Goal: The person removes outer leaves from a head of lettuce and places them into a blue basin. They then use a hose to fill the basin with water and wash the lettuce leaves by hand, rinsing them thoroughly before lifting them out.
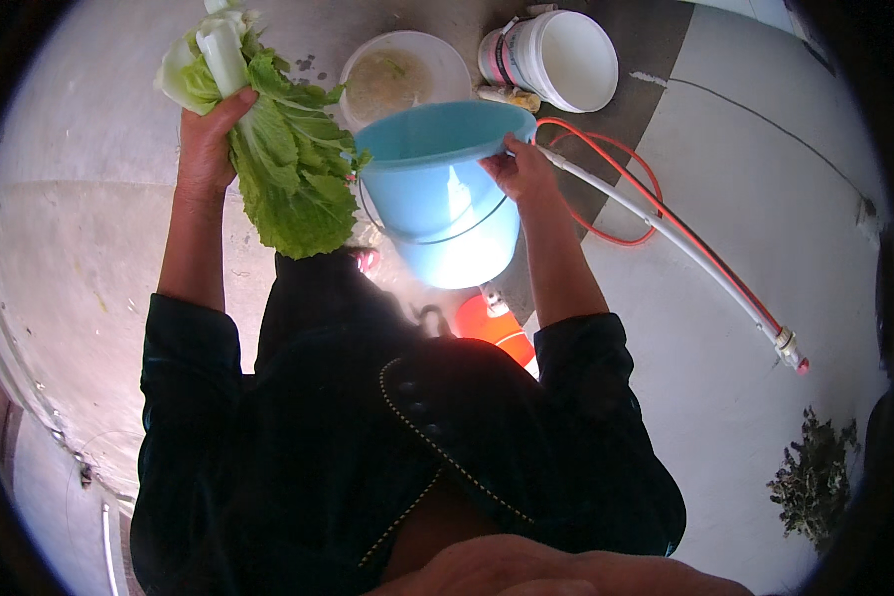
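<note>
My left hand [212, 141] grips leafy greens [290, 164], which look like Chinese cabbage. The pale stems point up and away, and the green leaves hang down toward the bucket. My right hand [523, 167] holds the near right rim of a light blue plastic bucket [447, 216]. The bucket is tilted, with its mouth facing away from me and its wire handle hanging across the front. Most of its inside is hidden from this angle. Behind it, partly covered by its rim, a pale basin [454, 63] holds cloudy water with a green scrap floating in it.
A white pail [581, 59] lies tipped at the back right. An orange hose [659, 194] loops beside a white pipe [663, 220] on the floor. An orange-red container [492, 324] stands low near my legs. A dried plant bunch [812, 477] lies at the far right.
</note>
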{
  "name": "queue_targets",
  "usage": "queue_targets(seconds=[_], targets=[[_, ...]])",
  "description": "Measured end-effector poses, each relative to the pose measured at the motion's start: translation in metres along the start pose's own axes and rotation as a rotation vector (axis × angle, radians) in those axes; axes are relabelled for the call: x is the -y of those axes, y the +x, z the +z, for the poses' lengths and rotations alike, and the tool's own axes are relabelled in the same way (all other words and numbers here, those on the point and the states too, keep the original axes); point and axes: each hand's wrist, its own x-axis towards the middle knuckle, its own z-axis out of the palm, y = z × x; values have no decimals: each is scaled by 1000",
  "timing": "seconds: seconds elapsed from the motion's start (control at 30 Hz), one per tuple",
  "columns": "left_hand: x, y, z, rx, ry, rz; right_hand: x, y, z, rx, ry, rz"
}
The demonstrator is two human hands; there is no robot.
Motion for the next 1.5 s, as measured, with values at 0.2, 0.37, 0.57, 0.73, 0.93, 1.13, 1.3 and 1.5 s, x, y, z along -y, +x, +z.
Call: queue_targets(seconds=[0.2, 0.37, 0.57, 0.73, 0.93, 1.13, 1.3, 1.5], targets=[[4, -3, 13, 15, -34, 46, 40, 43, 29, -122, -56, -63], [2, 9, -11, 60, -24, -32, 37, 72, 80, -156, -190, -107], [-12, 31, -21, 100, -4, -67, 33, 93, 137, -196, -191, -120], [-14, 30, -18, 134, 24, -87, 29, 92, 144, -193, -232, -160], [6, -2, 10, 209, 51, -112, 14, 58, 93, -159, -195, -159], [37, -38, 104, 402, 277, -211, 19, -8, -23, -129, -88, -130], [137, -161, 220, 582, 799, -36, -38, -79, -236, -175, -186, -66], [337, -284, 339, 971, 1252, 186, -116, -100, -464, -329, -183, -49]])
